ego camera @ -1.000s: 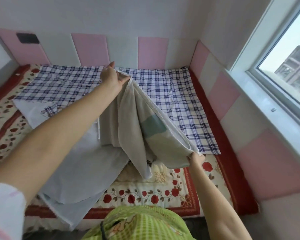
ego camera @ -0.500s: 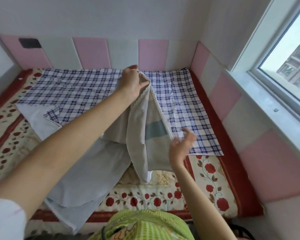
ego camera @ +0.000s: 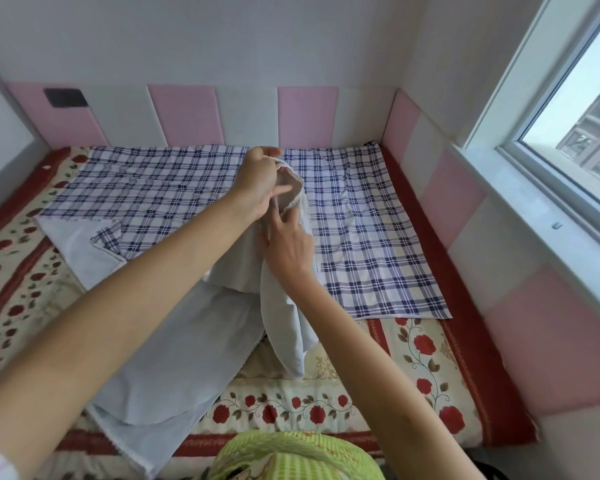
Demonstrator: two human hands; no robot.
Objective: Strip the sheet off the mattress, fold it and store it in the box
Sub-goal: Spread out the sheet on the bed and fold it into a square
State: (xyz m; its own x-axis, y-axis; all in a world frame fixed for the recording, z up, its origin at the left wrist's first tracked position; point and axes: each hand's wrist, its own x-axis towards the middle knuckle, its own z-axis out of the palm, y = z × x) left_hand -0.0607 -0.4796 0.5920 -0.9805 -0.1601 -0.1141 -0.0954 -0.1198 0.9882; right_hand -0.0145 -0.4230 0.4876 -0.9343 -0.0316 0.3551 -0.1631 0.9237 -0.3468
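My left hand [ego camera: 257,183] grips a raised fold of the plaid sheet [ego camera: 361,237], which drapes beneath it onto the floral mattress [ego camera: 425,358], while my right hand [ego camera: 288,244], just below, fingers its hem; whether it pinches, I cannot tell.
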